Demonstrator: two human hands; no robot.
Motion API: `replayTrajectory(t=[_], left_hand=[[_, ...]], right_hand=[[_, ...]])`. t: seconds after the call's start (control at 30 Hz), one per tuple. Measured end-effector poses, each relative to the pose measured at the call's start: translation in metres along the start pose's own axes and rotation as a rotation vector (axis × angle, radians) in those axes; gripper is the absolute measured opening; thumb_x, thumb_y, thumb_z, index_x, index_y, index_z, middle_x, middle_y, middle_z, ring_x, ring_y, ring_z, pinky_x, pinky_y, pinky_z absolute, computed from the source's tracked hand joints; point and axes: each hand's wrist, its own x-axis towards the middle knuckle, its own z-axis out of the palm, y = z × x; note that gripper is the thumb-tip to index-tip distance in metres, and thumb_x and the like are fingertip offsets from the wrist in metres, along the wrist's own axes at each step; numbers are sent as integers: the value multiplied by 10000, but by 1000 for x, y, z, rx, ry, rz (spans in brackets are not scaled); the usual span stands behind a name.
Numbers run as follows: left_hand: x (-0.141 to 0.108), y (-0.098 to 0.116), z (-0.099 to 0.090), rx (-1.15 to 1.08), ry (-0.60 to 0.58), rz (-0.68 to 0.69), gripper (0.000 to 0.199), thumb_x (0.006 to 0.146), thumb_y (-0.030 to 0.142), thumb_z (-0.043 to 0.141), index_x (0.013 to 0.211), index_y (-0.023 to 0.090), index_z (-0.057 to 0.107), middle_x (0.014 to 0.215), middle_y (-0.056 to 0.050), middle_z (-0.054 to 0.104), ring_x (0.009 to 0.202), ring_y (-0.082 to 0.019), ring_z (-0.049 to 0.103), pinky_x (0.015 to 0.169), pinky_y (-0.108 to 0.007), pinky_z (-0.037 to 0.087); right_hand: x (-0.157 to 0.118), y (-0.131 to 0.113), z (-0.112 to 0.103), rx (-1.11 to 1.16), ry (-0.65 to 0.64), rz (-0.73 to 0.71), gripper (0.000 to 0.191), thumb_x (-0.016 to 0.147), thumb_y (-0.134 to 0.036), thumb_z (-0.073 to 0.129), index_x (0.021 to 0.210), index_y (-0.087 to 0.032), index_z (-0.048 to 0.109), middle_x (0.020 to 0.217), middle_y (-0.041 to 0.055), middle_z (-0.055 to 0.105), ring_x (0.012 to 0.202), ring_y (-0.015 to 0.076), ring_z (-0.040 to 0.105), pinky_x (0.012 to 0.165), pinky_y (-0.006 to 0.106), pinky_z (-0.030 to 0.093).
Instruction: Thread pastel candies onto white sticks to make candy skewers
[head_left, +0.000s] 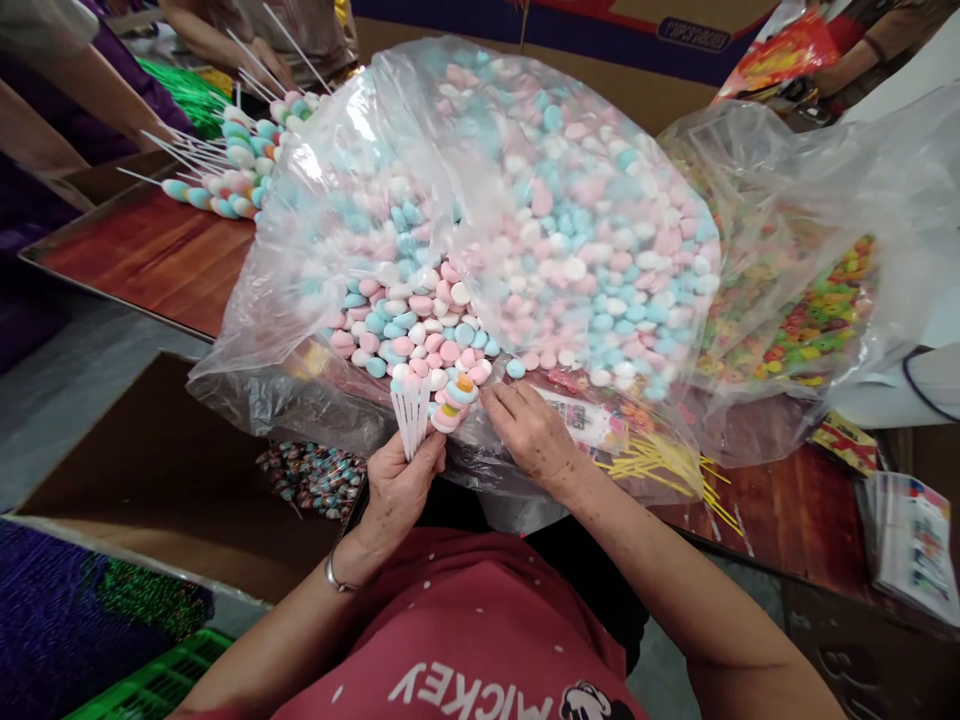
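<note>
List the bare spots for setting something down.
Left: tabletop nearer the wearer than the candy skewers, left of the big clear bag. Right: smaller strip between yellow sticks and stacked packets. Crowded: middle, with bag, loose candies, left hand and right hand.

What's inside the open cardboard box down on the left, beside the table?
The cardboard box holds a pile of small wrapped pieces, mixed in colour. The clear plastic and the left hand cover part of it, and whatever lies beneath the top layer is hidden.
</note>
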Motion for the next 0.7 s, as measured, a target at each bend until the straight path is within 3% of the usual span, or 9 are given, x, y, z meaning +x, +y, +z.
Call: replayTrajectory(t=[0.07, 0.13, 0.3, 0.37, 0.47, 0.7], left_hand=[[0, 2, -1, 58, -18, 15, 286, 841, 353, 657, 640, 164, 585, 560, 28, 503, 490, -82, 399, 439, -207, 311], [0, 5, -2, 139, -46, 55, 307, 848, 360, 638, 619, 167, 573, 552, 29, 493, 491, -86, 399, 458, -214, 331], [0, 14, -1, 348, -210, 219, 238, 873, 312, 576, 711, 160, 660, 535, 37, 481, 494, -90, 404, 494, -208, 358], [0, 15, 2, 380, -272, 244, 215, 883, 289, 552, 799, 154, 697, 546, 42, 486, 493, -85, 390, 492, -200, 351], [0, 17, 6, 404, -295, 235, 230, 888, 274, 530, 874, 143, 720, 548, 46, 473, 498, -84, 385, 487, -194, 338], [-2, 17, 8, 455, -275, 155, 266, 882, 305, 520, 898, 134, 722, 531, 51, 451, 488, -86, 390, 487, -198, 333]], right_hand=[[1, 0, 2, 88, 20, 74, 263, 930, -107, 419, 1033, -103, 661, 899, 130, 683, 809, 227, 571, 760, 368, 499], [1, 3, 4, 288, 95, 253, 242, 886, -106, 451, 960, -144, 678, 874, 98, 687, 815, 208, 586, 783, 352, 500], [4, 11, -3, 1169, 316, 1020, 165, 720, -263, 649, 863, -193, 695, 731, -13, 662, 619, 116, 556, 574, 245, 461], [5, 11, -10, 1456, 376, 1206, 197, 624, -259, 717, 807, -187, 700, 720, -17, 671, 606, 104, 559, 549, 229, 452], [8, 9, -19, 1632, 397, 1284, 210, 548, -225, 766, 745, -178, 710, 725, -10, 689, 631, 103, 587, 576, 223, 474], [5, 4, -16, 1635, 386, 1211, 239, 559, -262, 795, 774, -179, 732, 667, -22, 668, 612, 94, 579, 590, 223, 486]])
